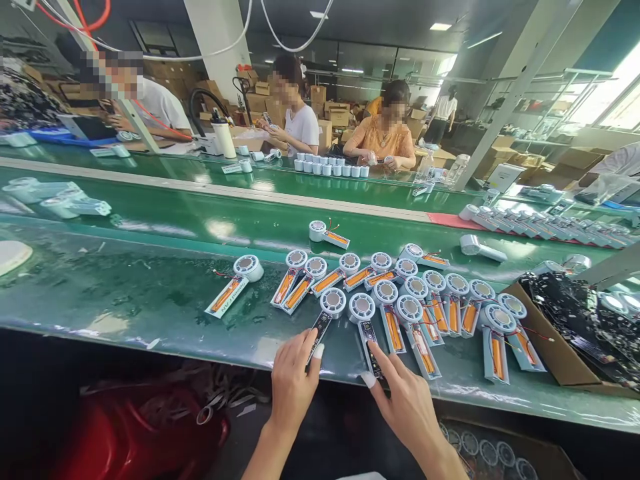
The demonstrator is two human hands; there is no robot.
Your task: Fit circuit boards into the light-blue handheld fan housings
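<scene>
Near the front edge of the green bench, my left hand (294, 375) is closed around the handle of a light-blue handheld fan (333, 302), with its thumb on one side and fingers on the other. A dark circuit board lies along that handle. Just to the right, my right hand (406, 392) pinches the handle of a second handheld fan (361, 307) between thumb and index finger; this one also shows a dark circuit board (371, 341). White covers sit on both thumb tips. Around them lie several fans with orange cells in open handles, such as the fan (410, 309) beside my right hand.
A cardboard box (543, 357) of dark circuit boards stands at the right. Behind the bench runs a green conveyor (220, 223) with one open fan (318, 231) on it. Co-workers (300, 127) sit across it. A red stool (145, 427) is below left.
</scene>
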